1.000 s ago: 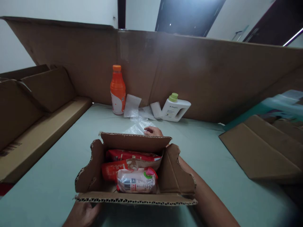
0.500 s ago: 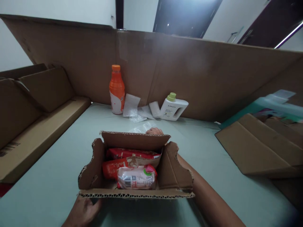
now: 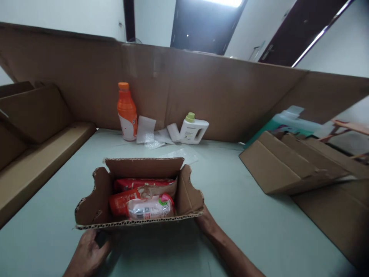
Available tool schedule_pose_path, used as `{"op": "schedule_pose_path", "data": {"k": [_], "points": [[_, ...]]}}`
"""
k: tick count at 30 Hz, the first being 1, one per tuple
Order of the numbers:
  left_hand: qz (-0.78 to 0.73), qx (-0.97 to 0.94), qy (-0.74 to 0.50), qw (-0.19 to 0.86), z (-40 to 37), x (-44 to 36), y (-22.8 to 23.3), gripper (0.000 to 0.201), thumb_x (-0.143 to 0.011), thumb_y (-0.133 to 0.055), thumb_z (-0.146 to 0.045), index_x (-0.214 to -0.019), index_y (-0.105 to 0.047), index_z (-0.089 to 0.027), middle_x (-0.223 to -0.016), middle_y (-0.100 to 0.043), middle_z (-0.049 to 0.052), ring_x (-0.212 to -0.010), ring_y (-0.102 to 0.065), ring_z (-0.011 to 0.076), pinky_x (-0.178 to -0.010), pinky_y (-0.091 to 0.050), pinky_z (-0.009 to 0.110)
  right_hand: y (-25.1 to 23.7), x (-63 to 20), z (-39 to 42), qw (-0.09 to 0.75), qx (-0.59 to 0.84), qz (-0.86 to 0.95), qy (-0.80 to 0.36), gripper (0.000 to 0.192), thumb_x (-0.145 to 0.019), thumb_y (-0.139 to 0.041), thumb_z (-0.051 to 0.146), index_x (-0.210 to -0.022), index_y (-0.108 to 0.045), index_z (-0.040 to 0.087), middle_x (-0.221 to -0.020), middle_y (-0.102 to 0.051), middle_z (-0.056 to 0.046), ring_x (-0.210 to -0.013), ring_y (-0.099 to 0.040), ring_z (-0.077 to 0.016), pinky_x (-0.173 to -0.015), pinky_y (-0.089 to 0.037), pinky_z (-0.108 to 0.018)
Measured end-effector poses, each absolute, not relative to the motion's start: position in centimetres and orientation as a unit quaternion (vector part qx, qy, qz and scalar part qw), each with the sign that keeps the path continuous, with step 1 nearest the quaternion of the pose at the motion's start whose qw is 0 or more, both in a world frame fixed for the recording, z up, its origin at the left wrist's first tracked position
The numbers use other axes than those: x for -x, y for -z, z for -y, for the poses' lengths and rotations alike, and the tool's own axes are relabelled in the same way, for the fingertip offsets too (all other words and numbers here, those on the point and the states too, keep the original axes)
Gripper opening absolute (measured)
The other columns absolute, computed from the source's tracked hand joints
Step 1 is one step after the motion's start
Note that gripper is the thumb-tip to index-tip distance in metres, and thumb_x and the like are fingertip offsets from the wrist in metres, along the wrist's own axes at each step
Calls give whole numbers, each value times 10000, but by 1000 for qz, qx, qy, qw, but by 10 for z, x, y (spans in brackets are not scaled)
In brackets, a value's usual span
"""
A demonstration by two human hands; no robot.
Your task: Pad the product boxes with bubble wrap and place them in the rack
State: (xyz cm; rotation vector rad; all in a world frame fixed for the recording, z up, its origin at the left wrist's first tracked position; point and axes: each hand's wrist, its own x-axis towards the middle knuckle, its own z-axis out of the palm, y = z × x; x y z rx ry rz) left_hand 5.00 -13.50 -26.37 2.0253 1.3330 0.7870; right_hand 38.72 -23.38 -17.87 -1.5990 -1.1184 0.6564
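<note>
An open cardboard box (image 3: 186, 192) with torn flaps sits on the pale green table. Inside lie red snack packets (image 3: 131, 184) and a white pouch with a pink and green end (image 3: 150, 207). My left hand (image 3: 86, 252) grips the box's near left corner from below. My right hand (image 3: 206, 223) holds the near right corner, its fingers mostly hidden under the flap.
An orange bottle (image 3: 127, 111), bubble wrap pieces (image 3: 152, 132) and a white jug with a green cap (image 3: 193, 130) stand by the cardboard back wall (image 3: 230, 96). Flattened cartons (image 3: 285, 163) lie at right, more cardboard (image 3: 34, 161) at left. A clear plastic sheet (image 3: 184, 156) lies behind the box.
My right hand has come back from behind the box, near the plastic sheet, to the box's near right corner. The view has shifted to the right.
</note>
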Motion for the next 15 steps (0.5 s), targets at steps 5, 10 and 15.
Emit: {"op": "schedule_pose_path", "data": {"k": [5,10,15], "points": [[-469,-749,-312,349,124,-86,234,400,-723,-681,-551,-901,-690,-192,-837,-780,89,-780,-744,301,-647,-616,341,174,-384,242,573,604,454,-316,625,-916,-433,710,-1300,-648,265,-1247,-714,-77,-1159,-659,-270,-1043,-512,-417],[-436,-706,-353,432,113,-146,219,416,-705,-676,-500,-953,-643,-167,-892,-758,93,-841,-728,288,-711,-606,360,179,-417,250,598,604,437,-293,684,-882,-486,745,-1312,-632,234,-1323,-682,-93,-1221,-622,-283,-1086,-470,-417],[-421,-714,-367,423,111,-155,227,374,-728,-666,-475,-938,-619,-169,-858,-743,89,-807,-714,277,-697,-600,365,180,-465,229,552,650,451,-263,635,-850,-532,747,-1051,-734,180,-1056,-763,-107,-1052,-680,-307,-919,-553,-403]]}}
